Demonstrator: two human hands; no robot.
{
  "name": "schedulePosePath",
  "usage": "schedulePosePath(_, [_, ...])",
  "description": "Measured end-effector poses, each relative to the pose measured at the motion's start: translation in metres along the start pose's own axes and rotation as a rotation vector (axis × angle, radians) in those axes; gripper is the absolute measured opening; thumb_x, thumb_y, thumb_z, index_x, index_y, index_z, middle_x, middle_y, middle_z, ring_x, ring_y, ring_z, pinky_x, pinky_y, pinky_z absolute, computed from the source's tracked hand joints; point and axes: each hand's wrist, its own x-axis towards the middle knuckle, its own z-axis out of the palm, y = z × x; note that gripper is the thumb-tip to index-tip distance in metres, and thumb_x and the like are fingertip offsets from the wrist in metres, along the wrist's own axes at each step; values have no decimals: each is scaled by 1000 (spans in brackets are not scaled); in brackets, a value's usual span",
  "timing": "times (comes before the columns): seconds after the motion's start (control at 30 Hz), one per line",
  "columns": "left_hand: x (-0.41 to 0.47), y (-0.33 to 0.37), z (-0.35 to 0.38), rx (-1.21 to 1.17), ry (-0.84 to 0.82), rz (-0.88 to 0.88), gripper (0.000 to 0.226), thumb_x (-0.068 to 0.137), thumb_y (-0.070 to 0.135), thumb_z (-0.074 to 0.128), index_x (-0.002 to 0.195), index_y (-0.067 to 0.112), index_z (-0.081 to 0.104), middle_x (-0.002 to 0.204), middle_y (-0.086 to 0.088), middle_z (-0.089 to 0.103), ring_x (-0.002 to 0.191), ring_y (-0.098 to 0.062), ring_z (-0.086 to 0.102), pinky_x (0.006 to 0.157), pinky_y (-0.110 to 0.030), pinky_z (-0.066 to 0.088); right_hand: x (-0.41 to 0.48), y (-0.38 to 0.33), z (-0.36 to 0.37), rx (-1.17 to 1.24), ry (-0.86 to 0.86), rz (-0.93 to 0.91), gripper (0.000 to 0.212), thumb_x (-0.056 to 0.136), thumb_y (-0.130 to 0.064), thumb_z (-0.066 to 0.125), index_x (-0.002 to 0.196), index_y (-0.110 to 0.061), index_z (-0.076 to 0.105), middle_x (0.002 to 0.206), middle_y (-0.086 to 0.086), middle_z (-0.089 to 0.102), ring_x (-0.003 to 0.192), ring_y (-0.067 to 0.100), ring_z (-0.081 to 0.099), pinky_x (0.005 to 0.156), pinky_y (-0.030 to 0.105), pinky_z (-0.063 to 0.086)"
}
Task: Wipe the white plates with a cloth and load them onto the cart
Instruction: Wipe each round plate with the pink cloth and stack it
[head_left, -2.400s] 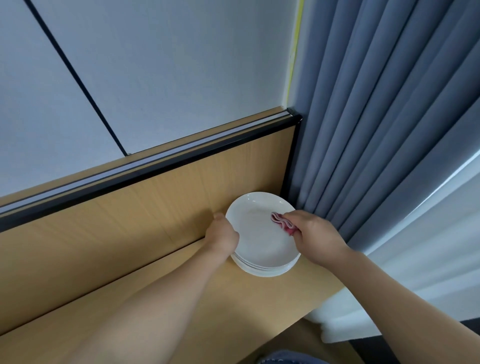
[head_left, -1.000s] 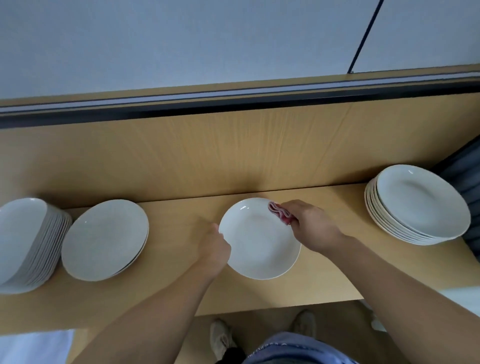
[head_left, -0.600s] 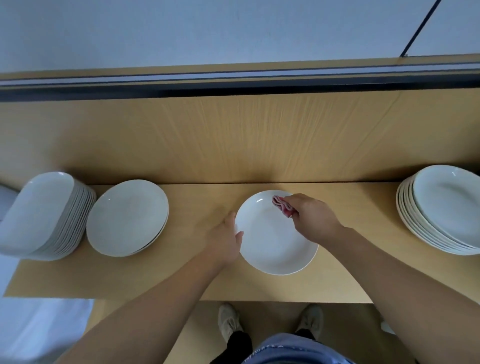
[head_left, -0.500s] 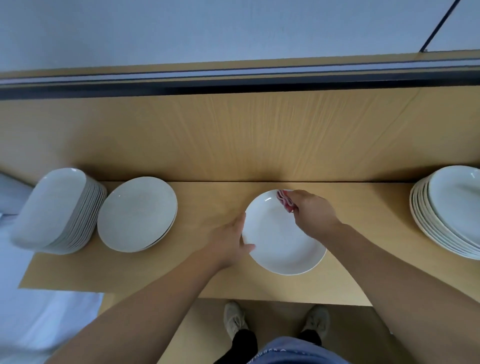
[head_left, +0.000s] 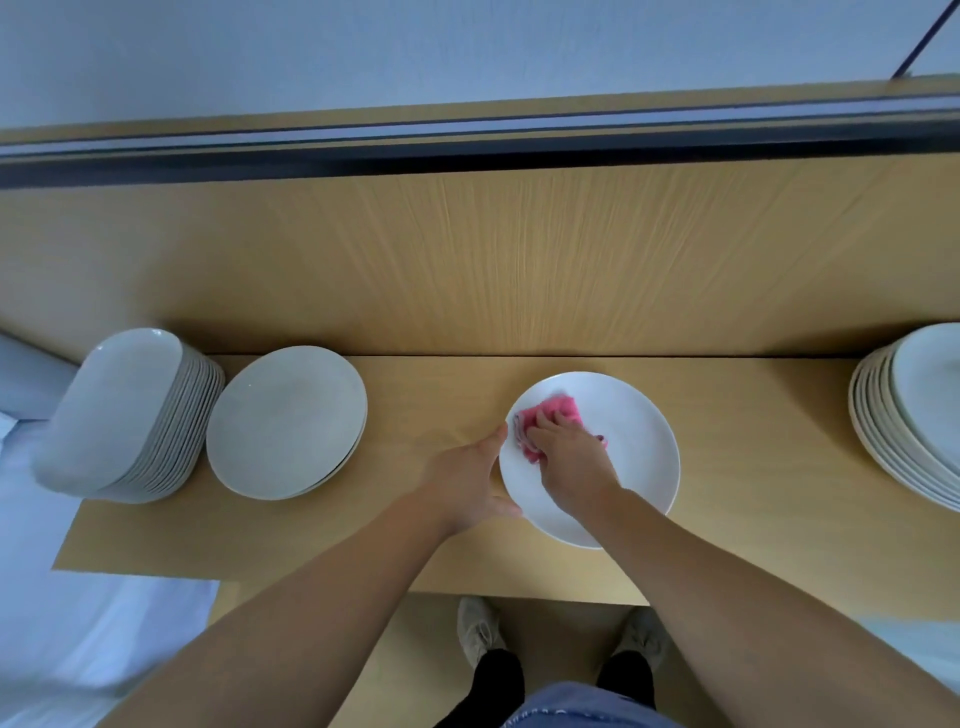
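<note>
I saw the white plate (head_left: 623, 467) lying flat at the middle of the shelf (head_left: 737, 447). My left hand (head_left: 465, 483) braced its rim with straight, spread fingers; my right hand (head_left: 569, 460) gripped the pink cloth (head_left: 550, 410) with bent fingers, pressing it onto the plate.

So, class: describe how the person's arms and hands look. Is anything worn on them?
Both arms are bare to the frame's edge: no sleeves in view. The left hand and right hand are ungloved, with no watch or wristband visible.

Round white ceramic plate (head_left: 623, 457) flat at middle of wooden counter (head_left: 441, 384), crumpled pink cloth (head_left: 550, 410) on it; further white plate stacks (head_left: 285, 421) toward both counter ends.
</note>
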Motion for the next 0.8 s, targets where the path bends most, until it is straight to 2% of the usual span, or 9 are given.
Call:
schedulePosePath(0.1, [2,2,-3,73,9,-6,107,71,58,75,152,29,12,139,5,52,121,-20,52,95,-30,44,-15,-2,5,62,32,-146,29,88,0,46,103,-11,67,129,3,59,133,25,41,112,29,24])
schedulePosePath(0.2, [3,4,-6,110,-5,-9,111,70,63,72,153,27,8,145,4,46,125,-22,50,97,-32,43,-32,0,6,11,12,-228,34,98,-10,39,120,-14,64,143,-1,51,142,18,32,117,22,8])
schedulePosePath(0.3, [6,7,-10,207,-4,57,115,69,66,70,154,27,2,161,8,14,136,-18,40,102,-31,38,-36,3,1,5,-25,-260,38,101,-15,36,131,-18,59,148,-4,45,145,15,27,113,16,-2])
schedulePosePath(0.43, [8,10,-17,286,-50,64,115,71,71,65,155,25,2,162,13,-3,140,-14,33,104,-30,37,-35,6,-2,-30,-69,-268,32,101,-17,40,122,-19,64,142,-4,52,141,16,34,117,23,12])
schedulePosePath(0.5, [8,10,-18,314,-53,71,116,71,74,62,155,24,0,162,13,-4,140,-14,32,103,-29,36,-40,9,-3,-80,-127,-276,22,99,-16,42,102,-19,63,130,-6,60,134,17,43,116,27,24])
schedulePosePath(0.57, [7,9,-17,318,-55,66,117,71,76,61,155,26,-2,161,15,-6,141,-13,30,102,-29,35,-52,16,-7,-94,-214,-281,16,96,-12,43,85,-21,51,118,-7,62,127,16,46,105,34,38])
schedulePosePath(0.67, [7,5,-14,301,-50,58,118,69,76,61,154,29,-6,161,16,-7,142,-14,29,105,-32,35,-74,30,-22,-30,-319,-275,18,95,-7,40,90,-20,52,113,-9,59,117,10,48,92,33,40])
schedulePosePath(0.73, [8,4,-14,309,-51,66,119,69,76,62,154,28,-5,161,15,-8,141,-16,30,107,-34,36,-80,40,-32,-7,-386,-269,19,94,-6,40,95,-15,56,103,-9,59,99,12,52,85,30,40])
schedulePosePath(0.8, [9,5,-13,328,-59,71,119,69,75,62,155,25,-5,161,12,-9,142,-19,28,109,-35,34,-78,47,-40,-28,-441,-258,20,90,-3,41,88,-16,56,90,-12,56,85,14,54,77,31,43])
